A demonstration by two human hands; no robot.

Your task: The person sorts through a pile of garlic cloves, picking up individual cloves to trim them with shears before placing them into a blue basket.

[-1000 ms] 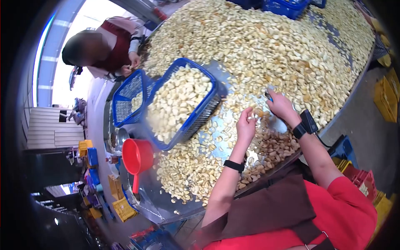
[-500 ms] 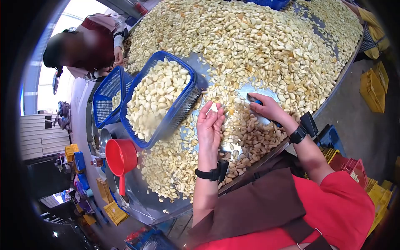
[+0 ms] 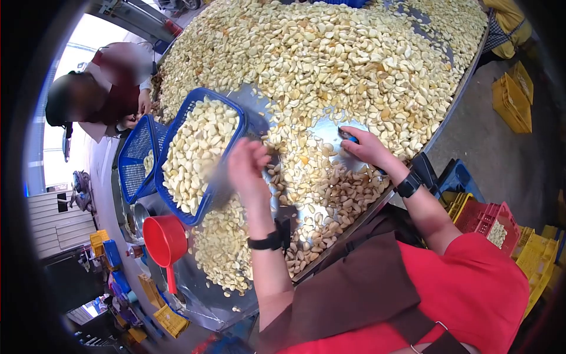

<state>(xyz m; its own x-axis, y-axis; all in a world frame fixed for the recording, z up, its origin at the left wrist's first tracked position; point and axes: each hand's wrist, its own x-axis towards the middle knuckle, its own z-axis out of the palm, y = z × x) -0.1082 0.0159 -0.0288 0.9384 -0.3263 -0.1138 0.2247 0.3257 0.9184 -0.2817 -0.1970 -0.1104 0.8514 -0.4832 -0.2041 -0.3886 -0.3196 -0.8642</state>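
My left hand (image 3: 246, 165) is smeared by motion at the right side of a blue plastic basket (image 3: 221, 97), its fingers partly curled; I cannot tell whether anything is in them. Pale, peeled garlic-like cloves (image 3: 197, 150) fill that basket. Over a bare shiny patch of the metal table, my right hand (image 3: 367, 146) is closed around a small blue-and-black handled tool (image 3: 352, 140), which looks like a knife; most of it is hidden by the fingers. Below the right hand lie browner, clove-like pieces (image 3: 354, 192).
A large heap of pale pieces (image 3: 330, 53) covers the table. Left of the filled basket are a second blue basket (image 3: 132, 156) and a red dipper (image 3: 165, 239). A co-worker (image 3: 109, 88) stands at the far left edge. Yellow crates (image 3: 512, 100) sit on the floor at right.
My left hand has moved left from above the pieces, where a pale piece was at its fingertips, to the basket's side. My right hand keeps the tool; the view has shifted.
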